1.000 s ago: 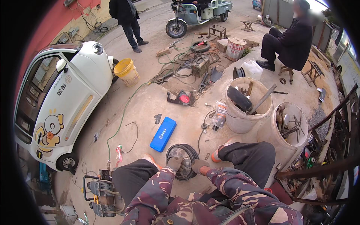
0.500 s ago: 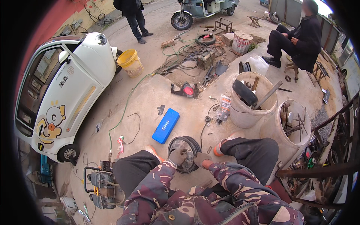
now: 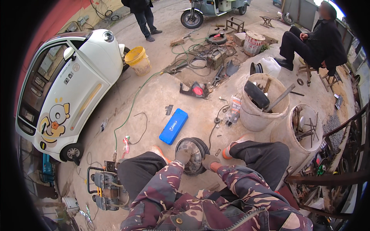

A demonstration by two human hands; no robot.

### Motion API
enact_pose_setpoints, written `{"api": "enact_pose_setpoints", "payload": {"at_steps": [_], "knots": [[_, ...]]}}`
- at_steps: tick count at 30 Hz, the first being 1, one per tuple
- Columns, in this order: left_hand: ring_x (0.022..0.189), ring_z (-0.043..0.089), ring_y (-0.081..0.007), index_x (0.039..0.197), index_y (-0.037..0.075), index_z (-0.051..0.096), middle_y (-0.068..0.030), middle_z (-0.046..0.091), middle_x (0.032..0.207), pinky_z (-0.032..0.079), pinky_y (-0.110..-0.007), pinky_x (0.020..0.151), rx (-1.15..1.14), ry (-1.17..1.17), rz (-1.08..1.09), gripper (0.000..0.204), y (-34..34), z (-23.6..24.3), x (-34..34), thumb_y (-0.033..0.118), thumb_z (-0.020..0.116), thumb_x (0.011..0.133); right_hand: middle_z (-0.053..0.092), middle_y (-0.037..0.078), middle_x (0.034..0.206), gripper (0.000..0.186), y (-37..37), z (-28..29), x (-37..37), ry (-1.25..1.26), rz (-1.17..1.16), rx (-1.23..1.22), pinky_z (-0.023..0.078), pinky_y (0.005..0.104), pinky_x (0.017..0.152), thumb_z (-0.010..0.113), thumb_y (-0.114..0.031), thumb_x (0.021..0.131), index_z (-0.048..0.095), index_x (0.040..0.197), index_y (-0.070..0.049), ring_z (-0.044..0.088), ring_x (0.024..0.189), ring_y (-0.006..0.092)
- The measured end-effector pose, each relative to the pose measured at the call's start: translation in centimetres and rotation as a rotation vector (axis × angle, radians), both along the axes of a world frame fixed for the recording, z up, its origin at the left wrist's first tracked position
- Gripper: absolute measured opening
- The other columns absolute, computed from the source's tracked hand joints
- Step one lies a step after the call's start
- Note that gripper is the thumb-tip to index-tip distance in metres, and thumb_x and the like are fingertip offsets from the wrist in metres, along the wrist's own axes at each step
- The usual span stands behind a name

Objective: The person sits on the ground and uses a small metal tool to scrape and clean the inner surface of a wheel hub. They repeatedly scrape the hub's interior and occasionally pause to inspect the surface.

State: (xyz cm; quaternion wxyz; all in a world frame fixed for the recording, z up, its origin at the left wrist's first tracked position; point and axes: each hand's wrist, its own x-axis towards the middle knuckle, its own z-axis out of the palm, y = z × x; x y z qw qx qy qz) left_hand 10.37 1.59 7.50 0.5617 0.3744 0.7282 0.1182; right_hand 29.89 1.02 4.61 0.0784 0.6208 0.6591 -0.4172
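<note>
A dark, round wheel rim (image 3: 197,148) with a greyish hub face sits on the concrete between my feet. Over the left side of its hub face is my left hand (image 3: 183,156), in a greyish glove with the fingers curled closed; whatever they hold is hidden or too small to name. My right hand (image 3: 209,162), also gloved, is closed on the rim's right edge. Just beyond the rim lies a blue plastic case (image 3: 173,126). A black cable (image 3: 211,135) runs along the ground to the rim's right.
Two whitish buckets (image 3: 246,115) of tools and scrap stand at the right. A compressor (image 3: 106,188) is by my left leg. Hoses (image 3: 133,98), a yellow bucket (image 3: 138,61) and a white vehicle (image 3: 77,88) are at the left. One person (image 3: 314,42) sits; another (image 3: 144,17) stands.
The whole view has shifted slightly. My left hand has moved a little over the hub face, while my right stays at the rim's edge. The seated person has lowered one hand beside the stool.
</note>
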Motion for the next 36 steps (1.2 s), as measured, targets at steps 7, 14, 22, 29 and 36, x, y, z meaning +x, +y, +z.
{"api": "enact_pose_setpoints", "payload": {"at_steps": [7,14,22,29,36], "knots": [[0.068,0.072,-0.0326,0.104,0.007,0.071,-0.0186,0.074,0.083,0.055,-0.048,0.062,0.54,0.261,-0.084,0.023,-0.8,-1.5,0.3,0.027,0.063,0.096,0.07,0.023,0.124,0.051,-0.1,0.6,0.1,-0.017,0.018,-0.017,0.051,0.0492,0.101,0.048,-0.043,0.097,0.072,0.122,-0.006,0.066,0.118,0.0401],[0.093,0.07,-0.0415,0.108,0.009,0.073,-0.0207,0.073,0.098,0.055,-0.051,0.081,0.641,0.528,-0.525,0.024,-1.6,0.4,0.2,0.027,0.063,0.095,0.069,0.023,0.127,0.051,0.1,1.2,0.1,-0.029,0.008,-0.037,0.051,0.0487,0.102,0.048,-0.043,0.097,0.07,0.125,-0.007,0.066,0.12,0.0399],[0.063,0.07,-0.0306,0.093,0.003,0.072,-0.0158,0.073,0.076,0.055,-0.045,0.059,0.19,0.211,-0.244,0.039,-0.4,-1.2,-0.4,0.037,0.054,0.103,0.069,0.024,0.126,0.05,0.2,1.0,0.1,-0.011,0.003,-0.031,0.051,0.0489,0.101,0.049,-0.041,0.096,0.071,0.124,-0.006,0.066,0.118,0.0406],[0.044,0.055,-0.0218,0.119,0.002,0.066,-0.0159,0.072,0.077,0.049,-0.037,0.044,-0.057,-0.327,0.268,0.033,-0.2,-2.1,0.7,0.028,0.052,0.103,0.069,0.026,0.123,0.053,0.2,1.4,0.1,0.002,-0.002,-0.036,0.05,0.0492,0.103,0.047,-0.043,0.097,0.07,0.122,-0.002,0.066,0.118,0.0413],[0.064,0.067,-0.0216,0.138,-0.001,0.056,-0.0147,0.072,0.095,0.055,-0.035,0.059,0.002,-0.506,0.314,0.043,-1.1,-4.1,0.5,0.025,0.057,0.104,0.071,0.022,0.124,0.049,0.1,1.1,0.0,-0.019,0.01,-0.029,0.052,0.0489,0.1,0.048,-0.042,0.098,0.072,0.123,-0.007,0.067,0.117,0.04]]}}
